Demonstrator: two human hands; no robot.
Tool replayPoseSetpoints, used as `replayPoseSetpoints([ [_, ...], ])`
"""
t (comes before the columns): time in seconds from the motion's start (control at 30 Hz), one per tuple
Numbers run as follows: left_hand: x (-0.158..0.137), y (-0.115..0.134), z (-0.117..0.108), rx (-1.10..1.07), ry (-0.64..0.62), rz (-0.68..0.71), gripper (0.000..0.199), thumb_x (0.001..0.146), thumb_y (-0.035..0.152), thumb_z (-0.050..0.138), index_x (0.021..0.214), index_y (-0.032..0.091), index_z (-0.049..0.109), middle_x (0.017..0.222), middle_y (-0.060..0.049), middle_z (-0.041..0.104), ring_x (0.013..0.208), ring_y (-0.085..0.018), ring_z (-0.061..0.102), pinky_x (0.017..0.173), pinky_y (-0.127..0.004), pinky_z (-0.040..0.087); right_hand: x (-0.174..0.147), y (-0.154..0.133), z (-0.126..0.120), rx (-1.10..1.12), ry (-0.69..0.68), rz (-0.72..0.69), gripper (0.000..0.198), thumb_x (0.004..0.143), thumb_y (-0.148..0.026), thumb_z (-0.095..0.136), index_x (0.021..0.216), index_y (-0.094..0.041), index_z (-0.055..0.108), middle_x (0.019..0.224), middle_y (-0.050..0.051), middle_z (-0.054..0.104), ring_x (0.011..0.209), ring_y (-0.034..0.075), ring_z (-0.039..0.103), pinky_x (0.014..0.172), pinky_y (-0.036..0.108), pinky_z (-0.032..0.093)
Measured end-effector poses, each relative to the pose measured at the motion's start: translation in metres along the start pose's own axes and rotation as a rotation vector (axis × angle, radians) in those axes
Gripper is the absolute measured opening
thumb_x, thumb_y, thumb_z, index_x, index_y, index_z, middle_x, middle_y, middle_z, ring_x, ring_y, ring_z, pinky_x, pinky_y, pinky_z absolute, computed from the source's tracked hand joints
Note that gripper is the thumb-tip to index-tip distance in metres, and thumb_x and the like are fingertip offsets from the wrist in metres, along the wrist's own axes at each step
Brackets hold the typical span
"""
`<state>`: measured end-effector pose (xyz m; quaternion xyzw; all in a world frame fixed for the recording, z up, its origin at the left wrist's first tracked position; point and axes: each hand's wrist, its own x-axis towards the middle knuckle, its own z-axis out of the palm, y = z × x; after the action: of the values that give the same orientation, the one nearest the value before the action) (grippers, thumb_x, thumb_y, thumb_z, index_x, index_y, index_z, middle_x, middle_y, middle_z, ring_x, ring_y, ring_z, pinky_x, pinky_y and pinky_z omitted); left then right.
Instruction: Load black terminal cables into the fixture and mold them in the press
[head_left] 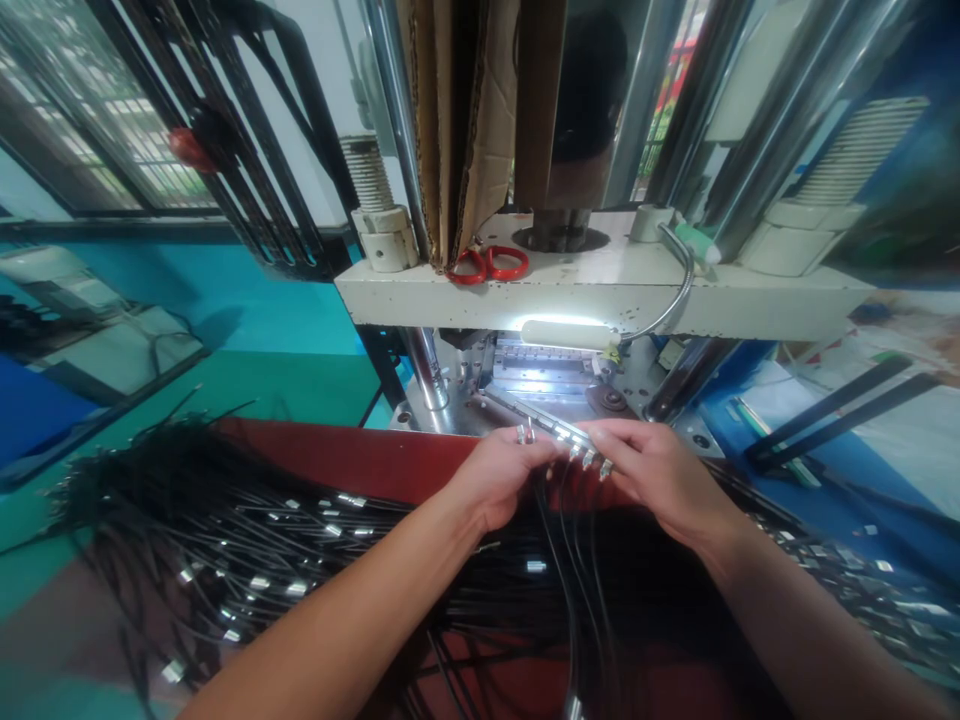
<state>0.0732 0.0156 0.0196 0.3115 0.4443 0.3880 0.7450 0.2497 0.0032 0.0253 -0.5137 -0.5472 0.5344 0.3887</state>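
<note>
My right hand is closed around the near end of a slim metal bar, thumb on top. The bar slants away toward the press. Several small metal cable ends stick out along its near edge, and black cables hang down from there. Just left of the bar, my left hand is closed in a pinch, with small silvery connectors poking up from its fingers. Its palm side is partly hidden. Below both hands lies a large heap of black cables with shiny metal pieces on them.
Ahead stands a press with a cream plate, a lit lamp and a metal die under it. Red-handled scissors and cardboard rest on the plate. A red surface lies beneath the cables. Steel columns flank the die.
</note>
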Motion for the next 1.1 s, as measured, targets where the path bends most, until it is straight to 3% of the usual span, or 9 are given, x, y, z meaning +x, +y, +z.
replayPoseSetpoints([
  [0.13, 0.001, -0.002, -0.002, 0.035, 0.005, 0.027, 0.015, 0.066, 0.018, 0.077, 0.066, 0.012, 0.063, 0.059, -0.003, 0.059, 0.052, -0.012, 0.051, 0.05, -0.026, 0.04, 0.0, 0.002, -0.001, -0.075, -0.015, -0.017, 0.036, 0.089, -0.048, 0.059, 0.11, -0.022, 0.074, 0.085, 0.005, 0.071, 0.072, 0.021, 0.066, 0.059, 0.029, 0.052],
  [0.27, 0.003, -0.004, -0.005, 0.045, 0.005, 0.049, 0.015, 0.066, 0.017, 0.077, 0.063, 0.012, 0.063, 0.057, -0.003, 0.058, 0.051, -0.011, 0.05, 0.051, -0.026, 0.039, 0.0, 0.004, 0.003, 0.02, -0.059, 0.039, 0.038, 0.087, -0.048, 0.062, 0.113, -0.021, 0.073, 0.086, 0.007, 0.072, 0.071, 0.023, 0.068, 0.061, 0.033, 0.055],
  [0.4, 0.002, 0.001, -0.007, 0.069, -0.009, 0.033, 0.015, 0.069, 0.021, 0.078, 0.07, 0.011, 0.067, 0.065, -0.004, 0.062, 0.057, -0.011, 0.054, 0.06, -0.026, 0.043, 0.001, 0.002, 0.006, 0.143, -0.009, 0.053, 0.037, 0.082, -0.046, 0.068, 0.107, -0.02, 0.075, 0.083, 0.007, 0.071, 0.07, 0.021, 0.065, 0.059, 0.03, 0.054],
  [0.47, -0.002, 0.008, -0.007, 0.084, -0.047, -0.004, 0.017, 0.071, 0.025, 0.078, 0.077, 0.012, 0.068, 0.073, -0.005, 0.065, 0.064, -0.013, 0.058, 0.064, -0.027, 0.044, 0.002, 0.002, 0.004, 0.19, 0.024, 0.074, 0.036, 0.082, -0.045, 0.068, 0.106, -0.02, 0.075, 0.077, 0.006, 0.069, 0.063, 0.017, 0.062, 0.051, 0.025, 0.049],
  [0.57, -0.01, 0.017, -0.007, 0.084, -0.071, -0.057, 0.025, 0.07, 0.023, 0.079, 0.092, 0.015, 0.069, 0.087, -0.007, 0.068, 0.071, -0.015, 0.061, 0.066, -0.028, 0.044, 0.005, 0.004, 0.0, 0.169, 0.096, 0.077, 0.037, 0.082, -0.045, 0.067, 0.107, -0.019, 0.075, 0.067, 0.003, 0.063, 0.046, 0.009, 0.047, 0.037, 0.017, 0.027],
  [0.67, -0.016, 0.019, -0.008, 0.043, -0.051, -0.087, 0.038, 0.067, 0.018, 0.08, 0.103, 0.017, 0.067, 0.095, -0.008, 0.069, 0.07, -0.015, 0.061, 0.063, -0.027, 0.042, 0.007, 0.007, -0.003, 0.164, 0.132, 0.058, 0.039, 0.082, -0.045, 0.066, 0.108, -0.018, 0.074, 0.065, 0.003, 0.061, 0.042, 0.005, 0.034, 0.038, 0.018, 0.014],
  [0.77, -0.017, 0.015, -0.011, 0.0, -0.016, -0.089, 0.034, 0.068, 0.018, 0.08, 0.098, 0.015, 0.067, 0.092, -0.008, 0.068, 0.071, -0.015, 0.062, 0.064, -0.027, 0.043, 0.008, 0.007, -0.003, 0.173, 0.134, 0.065, 0.041, 0.081, -0.046, 0.066, 0.108, -0.017, 0.074, 0.067, 0.003, 0.062, 0.041, 0.004, 0.029, 0.039, 0.018, 0.012],
  [0.93, -0.009, 0.008, -0.016, -0.091, 0.047, -0.02, 0.019, 0.072, 0.015, 0.076, 0.086, 0.013, 0.064, 0.078, -0.005, 0.065, 0.069, -0.015, 0.061, 0.068, -0.028, 0.048, 0.008, 0.005, -0.002, 0.182, 0.154, 0.082, 0.036, 0.08, -0.044, 0.066, 0.104, -0.019, 0.076, 0.069, 0.002, 0.061, 0.043, 0.005, 0.031, 0.04, 0.019, 0.014],
  [1.1, -0.002, 0.013, -0.013, -0.172, 0.096, 0.019, 0.015, 0.076, 0.007, 0.072, 0.088, 0.012, 0.065, 0.077, -0.003, 0.062, 0.064, -0.01, 0.058, 0.067, -0.025, 0.05, 0.007, 0.005, -0.002, 0.184, 0.149, 0.082, 0.035, 0.082, -0.044, 0.066, 0.104, -0.019, 0.075, 0.066, 0.001, 0.058, 0.043, 0.004, 0.028, 0.04, 0.019, 0.014],
])
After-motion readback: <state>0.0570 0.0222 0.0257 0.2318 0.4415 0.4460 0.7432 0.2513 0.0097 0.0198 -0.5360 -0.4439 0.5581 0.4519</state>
